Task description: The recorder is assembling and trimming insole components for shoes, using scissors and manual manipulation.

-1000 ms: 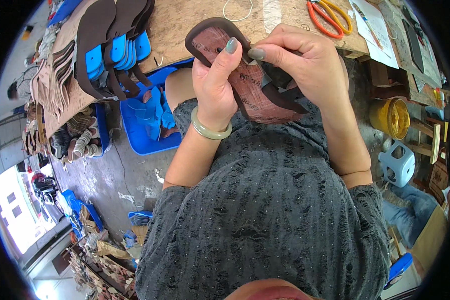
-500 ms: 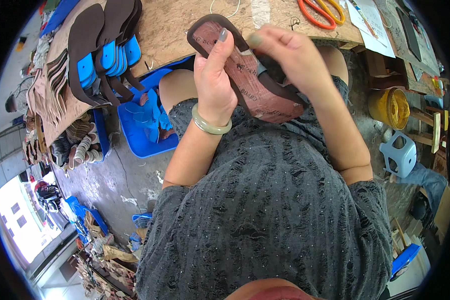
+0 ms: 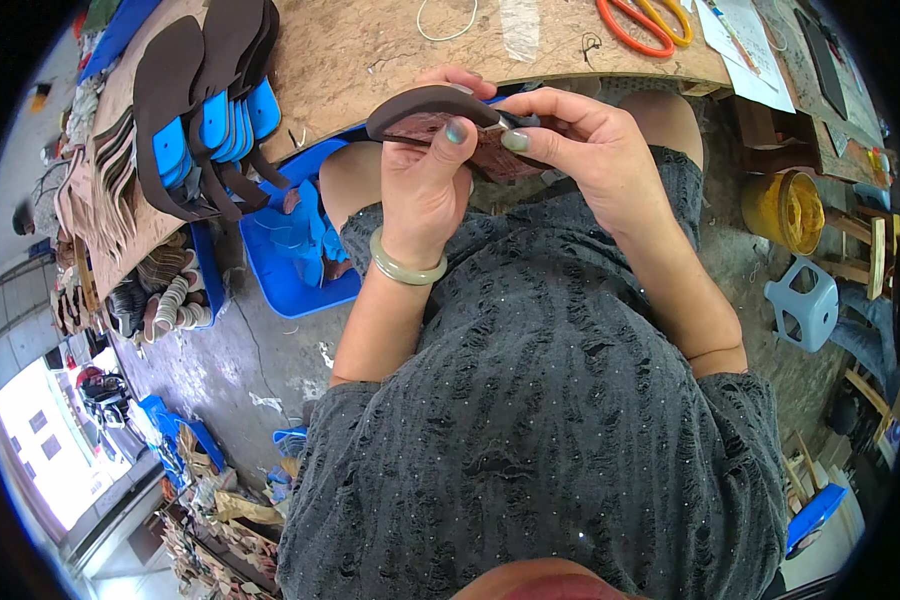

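Observation:
Above my lap a shoe insole, dark brown with a reddish underside, is tilted so that its edge faces me. My left hand is closed around its wider end, thumb on the reddish side and fingers behind. My right hand pinches the dark edge strip on the insole's right side between thumb and fingers. A small pale patch shows on the edge near the right thumb. The insole's narrower end is mostly hidden behind my right hand.
Dark brown insoles with blue pieces lie stacked on the wooden table, left. Orange-handled scissors lie at the far right. A blue bin holds blue scraps. A yellow bucket and light-blue stool stand right.
The insole has turned from showing its reddish underside broadly to nearly edge-on. My right hand has come down from above its edge and now pinches it.

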{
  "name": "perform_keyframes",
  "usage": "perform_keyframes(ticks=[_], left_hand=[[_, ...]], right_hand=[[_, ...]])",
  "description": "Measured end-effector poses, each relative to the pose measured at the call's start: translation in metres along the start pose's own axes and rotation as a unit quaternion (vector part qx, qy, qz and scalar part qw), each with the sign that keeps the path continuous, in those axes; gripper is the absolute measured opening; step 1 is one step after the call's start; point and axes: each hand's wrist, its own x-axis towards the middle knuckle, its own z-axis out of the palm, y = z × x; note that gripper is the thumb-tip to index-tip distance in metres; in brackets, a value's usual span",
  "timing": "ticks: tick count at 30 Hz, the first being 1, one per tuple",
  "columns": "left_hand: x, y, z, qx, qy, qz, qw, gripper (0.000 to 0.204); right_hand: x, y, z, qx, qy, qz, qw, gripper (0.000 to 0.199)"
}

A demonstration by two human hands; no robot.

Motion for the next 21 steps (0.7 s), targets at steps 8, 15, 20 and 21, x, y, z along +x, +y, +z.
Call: perform_keyframes(ticks=[8, 15, 20, 21], left_hand=[[-0.005, 0.008, 0.001, 0.092, -0.013, 0.072, 0.993, 0.026], [-0.008, 0.027, 0.005, 0.295, -0.097, 0.163, 0.936, 0.029], [-0.011, 0.037, 0.031, 0.241, -0.036, 0.193, 0.951, 0.029], [-0.009, 0.041, 0.030, 0.242, -0.034, 0.195, 0.950, 0.029]], right_hand=[[-0.003, -0.009, 0.002, -0.071, 0.013, -0.047, 0.996, 0.019], [-0.010, -0.026, 0.006, -0.166, 0.056, -0.182, 0.967, 0.013], [-0.005, -0.041, 0.016, -0.328, 0.016, -0.444, 0.833, 0.020], [-0.006, -0.042, 0.018, -0.332, 0.030, -0.449, 0.829, 0.020]])
